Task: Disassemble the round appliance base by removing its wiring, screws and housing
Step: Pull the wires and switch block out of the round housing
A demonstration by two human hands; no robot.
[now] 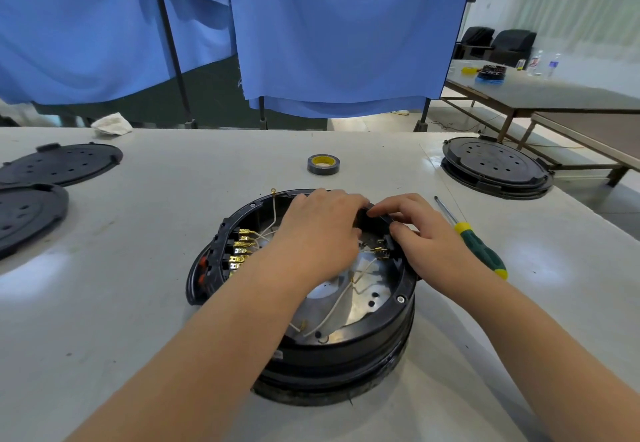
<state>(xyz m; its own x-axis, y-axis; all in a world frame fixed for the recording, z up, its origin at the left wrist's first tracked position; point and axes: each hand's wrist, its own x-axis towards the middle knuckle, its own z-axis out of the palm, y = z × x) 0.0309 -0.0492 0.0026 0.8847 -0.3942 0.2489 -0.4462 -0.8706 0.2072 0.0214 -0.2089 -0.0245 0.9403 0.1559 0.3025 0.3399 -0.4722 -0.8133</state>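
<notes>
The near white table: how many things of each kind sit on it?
Open appliance base: 1
Round black covers at left: 2
Closed black base at far right: 1
Tape roll: 1
Screwdriver: 1
White cloth: 1
Total: 7

Both hands crowd the far-right rim of the open round base [311,306]: left hand [318,233] over the middle, right hand [422,233] on the right edge, so no way in there. Near half of the base interior is open from above, w/ loose white wires [332,306] across it. Screwdriver [474,240] lies just right of the right hand. Tape roll [323,164] sits behind, apart. Worktop [138,303] bare front-left. Black lids [59,164] far left; another base [495,168] far right.
</notes>
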